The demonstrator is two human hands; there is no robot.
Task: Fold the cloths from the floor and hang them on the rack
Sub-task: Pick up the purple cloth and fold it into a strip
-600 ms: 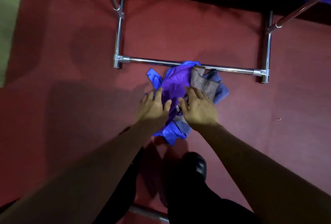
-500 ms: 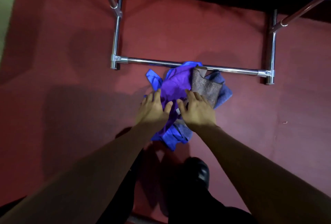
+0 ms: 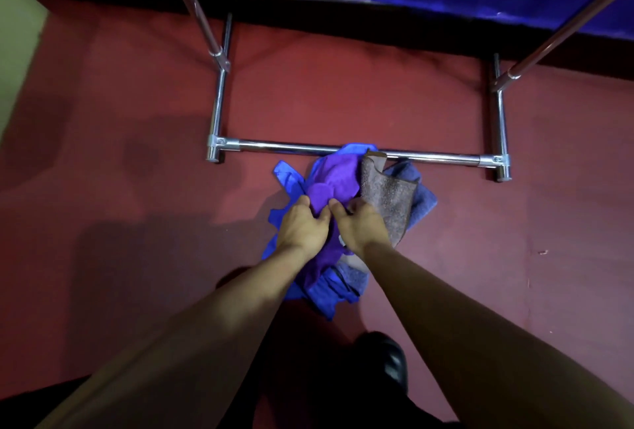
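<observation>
Both hands are down in the pile of cloths (image 3: 346, 219) on the red floor (image 3: 137, 188), right up against the front bottom bar of the rack (image 3: 360, 150). The left hand (image 3: 302, 226) and right hand (image 3: 360, 222) sit side by side, fingers curled in and pinching the purple cloth (image 3: 338, 178) on top. Best bet here is probably to lift just that one straight up and let it shake loose, so the brown cloth (image 3: 387, 195) and the blue ones underneath don't come along. Then find two corners before folding. The heap has no tidy shape, but it runs roughly from the person's feet toward the bar, with the far end touching or overlapping it.
</observation>
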